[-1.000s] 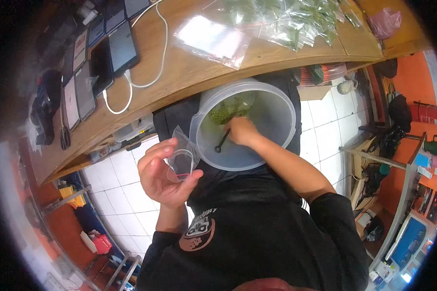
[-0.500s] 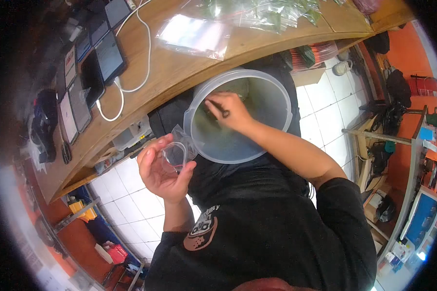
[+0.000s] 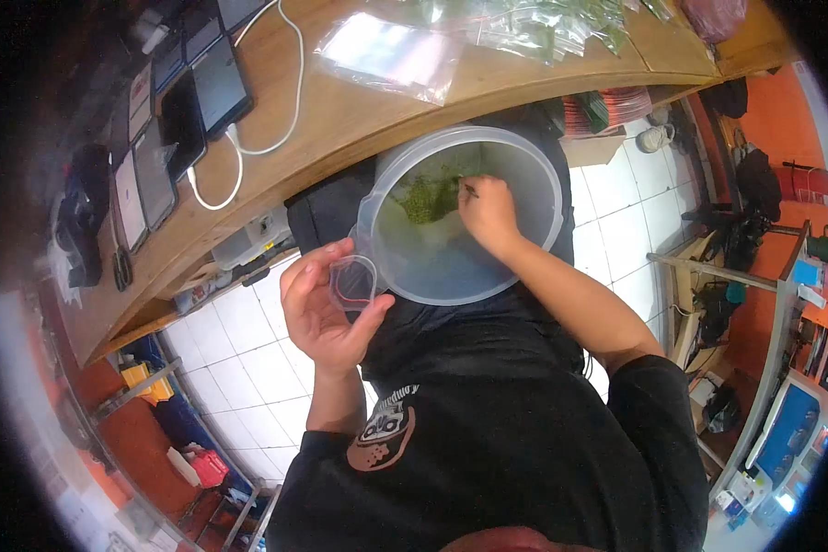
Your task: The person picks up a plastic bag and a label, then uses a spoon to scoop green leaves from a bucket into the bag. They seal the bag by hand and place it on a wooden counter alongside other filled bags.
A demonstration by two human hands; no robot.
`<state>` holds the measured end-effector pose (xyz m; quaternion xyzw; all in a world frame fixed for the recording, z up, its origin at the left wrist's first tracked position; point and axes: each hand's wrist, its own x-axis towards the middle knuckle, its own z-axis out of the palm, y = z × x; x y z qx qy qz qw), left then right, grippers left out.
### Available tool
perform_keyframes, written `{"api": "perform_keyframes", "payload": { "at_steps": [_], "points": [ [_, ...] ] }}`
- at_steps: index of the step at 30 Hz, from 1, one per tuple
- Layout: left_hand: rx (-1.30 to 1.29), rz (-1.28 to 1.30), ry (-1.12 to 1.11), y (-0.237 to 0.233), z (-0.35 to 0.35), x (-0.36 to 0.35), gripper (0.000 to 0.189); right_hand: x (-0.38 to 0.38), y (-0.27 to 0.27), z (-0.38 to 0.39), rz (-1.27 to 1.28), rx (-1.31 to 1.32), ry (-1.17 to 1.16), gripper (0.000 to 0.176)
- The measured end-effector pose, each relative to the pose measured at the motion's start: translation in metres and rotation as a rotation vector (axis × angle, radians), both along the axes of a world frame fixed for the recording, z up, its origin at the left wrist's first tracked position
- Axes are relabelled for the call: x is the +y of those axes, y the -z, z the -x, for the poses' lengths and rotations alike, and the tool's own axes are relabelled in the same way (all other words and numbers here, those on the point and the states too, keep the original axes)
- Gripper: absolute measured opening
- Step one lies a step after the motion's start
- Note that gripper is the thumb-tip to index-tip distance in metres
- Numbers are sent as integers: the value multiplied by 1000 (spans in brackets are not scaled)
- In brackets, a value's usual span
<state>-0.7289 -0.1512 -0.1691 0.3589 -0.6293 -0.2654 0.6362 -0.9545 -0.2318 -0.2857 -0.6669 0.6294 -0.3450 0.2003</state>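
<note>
My left hand [image 3: 327, 308] holds a small clear plastic zip bag [image 3: 352, 281], its mouth spread round and a red line along it, just left of the tub. Between my lap and the table edge sits a large translucent plastic tub [image 3: 370, 221]. Green, grainy material [image 3: 421, 195] lies at its far left inside. My right hand [image 3: 489, 216] is inside the tub, closed around a thin dark-handled tool [image 3: 471, 190]. The tool's working end is hard to make out beside the green material.
Along the wooden table [image 3: 285, 175] lie several phones [image 3: 219, 85], a white cable [image 3: 294, 120], scissors [image 3: 121, 267] and a pack of clear bags [image 3: 391, 55]. Filled bags with green contents [image 3: 547, 23] lie farther back. A cardboard box [image 3: 591, 147] stands on the tiled floor.
My right hand has moved right within the tub, uncovering the green material. My left hand has shifted slightly right with the bag, whose mouth now faces the camera more.
</note>
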Motion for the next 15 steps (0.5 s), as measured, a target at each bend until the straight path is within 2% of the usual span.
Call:
{"api": "perform_keyframes", "payload": {
  "at_steps": [2, 6, 8, 9, 11, 15],
  "points": [
    [-1, 7, 14, 0, 2, -2, 82, 4, 4, -7, -268, 68, 65, 14],
    [-16, -4, 16, -4, 3, -1, 80, 5, 28, -32, -288, -34, 71, 18],
    [-32, -7, 12, -5, 2, -2, 80, 2, 41, -39, -467, -607, 117, 21],
    [-24, -4, 8, -5, 2, -1, 80, 1, 36, -39, -469, -608, 111, 21],
    [-20, 0, 3, -4, 0, 0, 79, 1, 11, -37, -629, -1095, 116, 26],
    [-31, 0, -3, -3, 1, 0, 80, 11, -32, -19, -613, -1253, 90, 26]
  ]
}}
